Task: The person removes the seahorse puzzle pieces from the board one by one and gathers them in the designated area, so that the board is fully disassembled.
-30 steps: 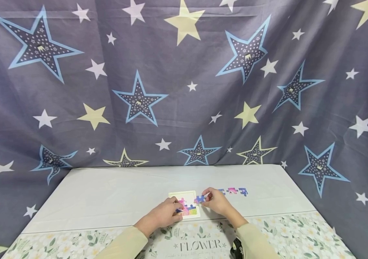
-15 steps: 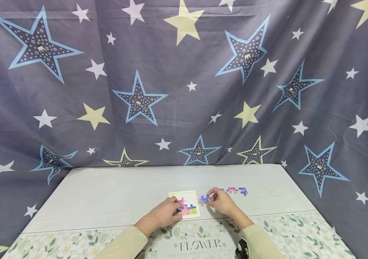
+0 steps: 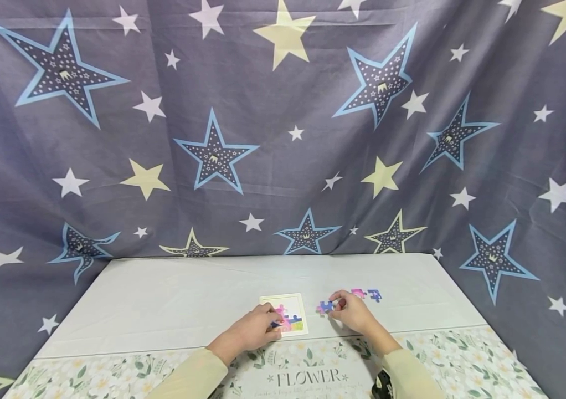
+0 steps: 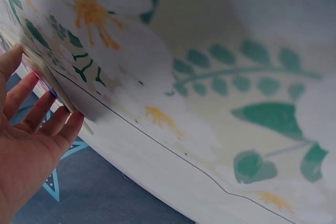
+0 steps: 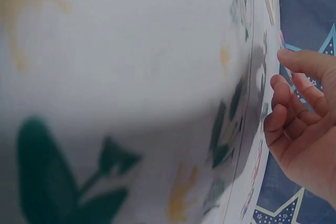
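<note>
One blue-and-pink jigsaw piece [image 3: 324, 307] sits at the fingertips of your right hand [image 3: 358, 315], pinched at its edge by thumb and curled fingers, just right of the single pale-rimmed tray [image 3: 305, 315] and apart from it; whether the piece is lifted or lies on the counter [image 3: 188, 299], you cannot tell from here. Your left hand [image 3: 255, 327] rests over the tray's left side, fingers loosely bent and a little spread, touching it. Fitted pieces [image 3: 288, 325] in pink, blue and green fill part of the tray, their exact count hidden by your fingers. Beyond your right hand, two more pieces show, one pink [image 3: 358, 293] and one blue [image 3: 374, 295], side by side. One floral cover [image 3: 93, 377] lettered "FLOWER" spans the counter's near side, and a star-print curtain [image 3: 283, 166] hangs behind.
</note>
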`<state>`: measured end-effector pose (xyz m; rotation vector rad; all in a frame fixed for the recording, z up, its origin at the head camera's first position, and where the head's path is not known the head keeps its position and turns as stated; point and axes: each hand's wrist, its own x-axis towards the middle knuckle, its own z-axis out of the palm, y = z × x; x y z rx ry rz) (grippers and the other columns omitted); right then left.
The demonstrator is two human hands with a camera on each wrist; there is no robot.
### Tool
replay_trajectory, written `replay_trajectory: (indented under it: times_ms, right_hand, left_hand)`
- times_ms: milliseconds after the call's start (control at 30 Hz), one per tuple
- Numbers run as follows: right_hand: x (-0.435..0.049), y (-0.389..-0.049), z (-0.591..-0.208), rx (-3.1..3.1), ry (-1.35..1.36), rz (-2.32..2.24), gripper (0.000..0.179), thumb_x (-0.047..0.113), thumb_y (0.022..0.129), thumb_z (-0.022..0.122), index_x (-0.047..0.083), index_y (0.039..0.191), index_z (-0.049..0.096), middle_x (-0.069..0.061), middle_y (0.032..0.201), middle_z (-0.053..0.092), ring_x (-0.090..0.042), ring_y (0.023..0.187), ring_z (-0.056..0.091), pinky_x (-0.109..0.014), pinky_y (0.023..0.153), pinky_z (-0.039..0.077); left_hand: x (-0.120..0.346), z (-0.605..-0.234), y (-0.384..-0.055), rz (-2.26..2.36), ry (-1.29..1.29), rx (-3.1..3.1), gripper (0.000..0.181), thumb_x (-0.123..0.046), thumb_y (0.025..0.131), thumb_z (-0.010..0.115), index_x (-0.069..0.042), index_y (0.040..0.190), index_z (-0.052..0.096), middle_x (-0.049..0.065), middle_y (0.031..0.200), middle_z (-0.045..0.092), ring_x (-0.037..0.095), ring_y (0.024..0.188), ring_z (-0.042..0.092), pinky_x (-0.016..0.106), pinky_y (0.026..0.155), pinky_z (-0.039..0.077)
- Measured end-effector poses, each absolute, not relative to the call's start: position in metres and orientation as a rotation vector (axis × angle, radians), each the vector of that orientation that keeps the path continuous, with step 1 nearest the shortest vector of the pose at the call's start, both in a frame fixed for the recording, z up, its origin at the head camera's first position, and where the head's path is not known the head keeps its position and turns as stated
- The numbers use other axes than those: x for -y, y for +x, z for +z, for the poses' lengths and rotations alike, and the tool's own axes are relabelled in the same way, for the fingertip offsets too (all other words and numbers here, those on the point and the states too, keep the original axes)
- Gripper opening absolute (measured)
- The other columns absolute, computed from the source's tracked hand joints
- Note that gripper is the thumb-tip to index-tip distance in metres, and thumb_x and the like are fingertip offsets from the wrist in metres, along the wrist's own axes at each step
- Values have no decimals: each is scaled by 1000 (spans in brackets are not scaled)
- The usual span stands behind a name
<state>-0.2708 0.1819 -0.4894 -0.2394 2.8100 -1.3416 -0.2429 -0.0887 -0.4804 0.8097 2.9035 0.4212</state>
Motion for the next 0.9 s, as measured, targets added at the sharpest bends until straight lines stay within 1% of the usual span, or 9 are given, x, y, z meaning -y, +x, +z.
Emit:
replay_trajectory:
  times_ms: [233,533,900]
  right_hand:
    - [-194,-269,-488,-2811,-226,-1363,28,3,76,70,1,103,61,-4,72,54,-11,60,45,-19,46,36]
    - [-207,-266,-485,-2840,-190,-1347,29,4,78,70,1,105,61,-4,73,55,-13,61,46,-22,47,36]
    - [-224,-264,-483,-2854,-105,-1306,30,6,80,69,1,108,60,-5,75,55,-13,61,46,-22,48,37]
  left_hand:
    - [88,-480,-241,434,802,-2909,41,-37,88,62,-14,121,62,0,110,54,10,96,50,34,94,48]
    - [88,-482,-242,429,800,-2903,40,-37,89,61,-14,122,61,0,112,54,10,97,50,34,94,48]
    - [89,-480,-242,435,820,-2898,41,-37,89,61,-14,122,61,0,111,53,8,92,48,31,90,49]
